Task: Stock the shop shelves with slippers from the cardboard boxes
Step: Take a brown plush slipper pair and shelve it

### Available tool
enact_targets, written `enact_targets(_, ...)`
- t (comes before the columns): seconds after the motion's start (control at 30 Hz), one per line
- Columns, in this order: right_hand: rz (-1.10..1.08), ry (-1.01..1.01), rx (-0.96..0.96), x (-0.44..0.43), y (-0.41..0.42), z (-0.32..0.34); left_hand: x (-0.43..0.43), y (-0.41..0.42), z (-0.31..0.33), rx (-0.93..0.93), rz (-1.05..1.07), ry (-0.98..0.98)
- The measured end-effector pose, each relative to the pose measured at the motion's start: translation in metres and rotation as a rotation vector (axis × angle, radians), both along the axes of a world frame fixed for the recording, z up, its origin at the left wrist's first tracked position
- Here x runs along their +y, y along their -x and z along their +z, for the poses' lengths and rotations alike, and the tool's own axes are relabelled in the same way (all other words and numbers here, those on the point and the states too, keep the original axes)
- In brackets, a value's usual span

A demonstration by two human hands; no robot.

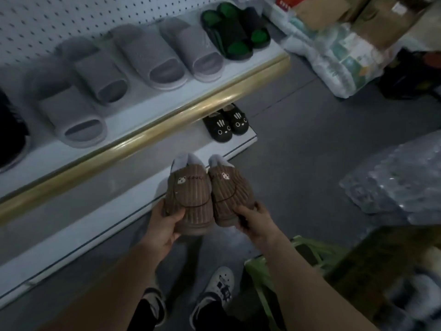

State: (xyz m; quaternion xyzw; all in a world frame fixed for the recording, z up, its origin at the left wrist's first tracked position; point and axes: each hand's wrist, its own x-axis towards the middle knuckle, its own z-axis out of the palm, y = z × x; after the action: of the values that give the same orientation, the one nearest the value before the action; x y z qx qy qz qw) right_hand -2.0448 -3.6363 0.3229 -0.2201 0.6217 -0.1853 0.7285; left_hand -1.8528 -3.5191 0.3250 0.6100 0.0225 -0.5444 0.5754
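Left hand and right hand each curl round the near end of one brown slipper, the pair side by side above the lower shelf edge. Bear patches; I can't read the lettering. Black cat-face slippers sit beyond my hands. Cardboard box right of them, contents blurred.

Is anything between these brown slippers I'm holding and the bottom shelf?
Nothing visible. The brown slippers hang over the front of the bottom shelf; black cat-face slippers sit farther along it, and a gold rail overhangs it.

Arms forward, left hand and right hand gripping brown slippers
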Motion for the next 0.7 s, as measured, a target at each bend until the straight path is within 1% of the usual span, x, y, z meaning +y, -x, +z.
enact_targets(0.13,0.048,0.074,0.025,-0.04,-0.047,-0.072,-0.031,-0.035,-0.068,0.01,0.062,0.003)
enact_targets(0.2,0.059,0.089,0.006,-0.061,-0.071,-0.11,-0.043,-0.057,-0.109,-0.002,0.101,-0.008)
enact_targets(0.33,0.069,0.098,-0.059,-0.096,-0.111,-0.171,-0.075,-0.094,-0.182,-0.016,0.171,0.036)
enact_targets(0.5,0.108,0.151,-0.145,-0.135,-0.153,-0.249,-0.116,-0.129,-0.273,-0.046,0.312,0.111)
enact_targets(0.57,0.117,0.157,-0.19,-0.146,-0.166,-0.279,-0.13,-0.141,-0.305,-0.072,0.326,0.162)
enact_targets(0.7,0.129,0.168,-0.234,-0.162,-0.187,-0.325,-0.15,-0.16,-0.354,-0.107,0.389,0.204)
